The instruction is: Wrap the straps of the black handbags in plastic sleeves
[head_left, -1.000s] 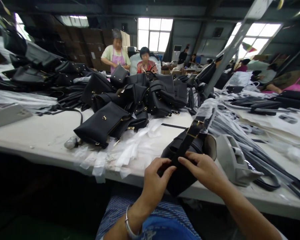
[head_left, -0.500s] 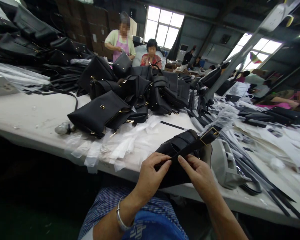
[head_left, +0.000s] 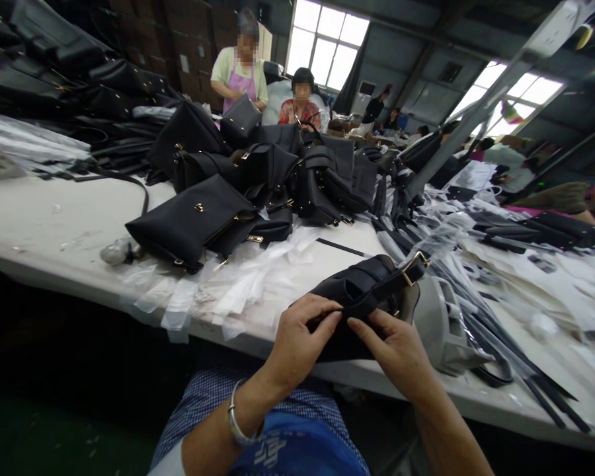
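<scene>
A black handbag (head_left: 359, 281) lies at the table's front edge, close to my body. Its strap (head_left: 377, 294) runs up to the right and ends in a gold buckle (head_left: 416, 268). My left hand (head_left: 305, 334) pinches the strap near its lower end, thumb against fingers. Just to the right, my right hand (head_left: 389, 340) grips the same strap, with the thumb in front and the fingers behind. The bag's lower part is dark and partly hidden by my hands.
A pile of black handbags (head_left: 193, 221) covers the table's middle, with clear plastic strips (head_left: 248, 284) before it. A grey plastic holder (head_left: 439, 324) stands right of my hands, beside long black straps (head_left: 535, 383). Two people (head_left: 240, 76) are across the table.
The strap between my hands has gone from straight to bent, and its buckle end has shifted slightly left. My right thumb has slid a little down and left. Both hands keep their hold.
</scene>
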Demonstrator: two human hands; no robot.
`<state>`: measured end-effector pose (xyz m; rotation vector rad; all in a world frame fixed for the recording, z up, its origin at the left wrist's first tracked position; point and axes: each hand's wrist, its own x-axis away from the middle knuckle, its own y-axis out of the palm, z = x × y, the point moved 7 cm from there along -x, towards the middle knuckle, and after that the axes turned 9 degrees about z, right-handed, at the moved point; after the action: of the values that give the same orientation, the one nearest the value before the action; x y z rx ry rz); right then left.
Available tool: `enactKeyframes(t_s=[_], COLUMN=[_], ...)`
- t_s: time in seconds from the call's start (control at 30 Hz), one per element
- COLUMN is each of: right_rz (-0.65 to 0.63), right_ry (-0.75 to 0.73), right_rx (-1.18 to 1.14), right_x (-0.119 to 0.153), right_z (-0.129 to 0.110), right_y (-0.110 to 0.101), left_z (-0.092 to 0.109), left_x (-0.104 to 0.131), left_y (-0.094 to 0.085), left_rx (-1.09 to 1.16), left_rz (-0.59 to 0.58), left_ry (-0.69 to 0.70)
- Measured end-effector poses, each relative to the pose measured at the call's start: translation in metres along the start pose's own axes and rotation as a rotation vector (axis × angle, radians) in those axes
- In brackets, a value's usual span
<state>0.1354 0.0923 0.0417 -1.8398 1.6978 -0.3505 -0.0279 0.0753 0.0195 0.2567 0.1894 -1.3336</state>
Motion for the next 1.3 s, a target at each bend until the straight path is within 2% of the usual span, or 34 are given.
enactKeyframes(t_s=[0.1, 0.2, 0.4, 0.67, 0.87, 1.07, 1.3], right_rz=[-0.027, 0.02, 0.071, 0.086, 0.074, 0.118, 0.143], right_ry=[-0.002, 0.033, 0.095, 0.067, 0.111, 0.135, 0.109], right_rx=[0.02, 0.01, -0.053, -0.022, -0.053, 0.009, -0.011], right_x=[0.0, 0.0, 0.001, 0.001, 0.003, 0.003, 0.002], right_z=[-0.001, 0.001, 0.005, 0.001, 0.004, 0.008, 0.01], right_y=[0.002, 0.002, 0.005, 0.006, 0.008, 0.008, 0.011], left_z=[-0.001, -0.003, -0.018, -0.007, -0.006, -0.021, -0.043], left_x=[-0.005, -0.008, -0.006, -0.014, -0.019, -0.016, -0.014], left_y=[0.003, 0.004, 0.002, -0.003, -0.004, -0.002, 0.008], left_rx=[0.015, -0.011, 0.066, -0.006, -0.043, 0.066, 0.262], left_rz=[-0.04, -0.086, -0.106, -0.026, -0.15, -0.164, -0.176], left_ry=[-0.019, -0.019, -0.175, -0.015, 0.001, -0.193, -0.344])
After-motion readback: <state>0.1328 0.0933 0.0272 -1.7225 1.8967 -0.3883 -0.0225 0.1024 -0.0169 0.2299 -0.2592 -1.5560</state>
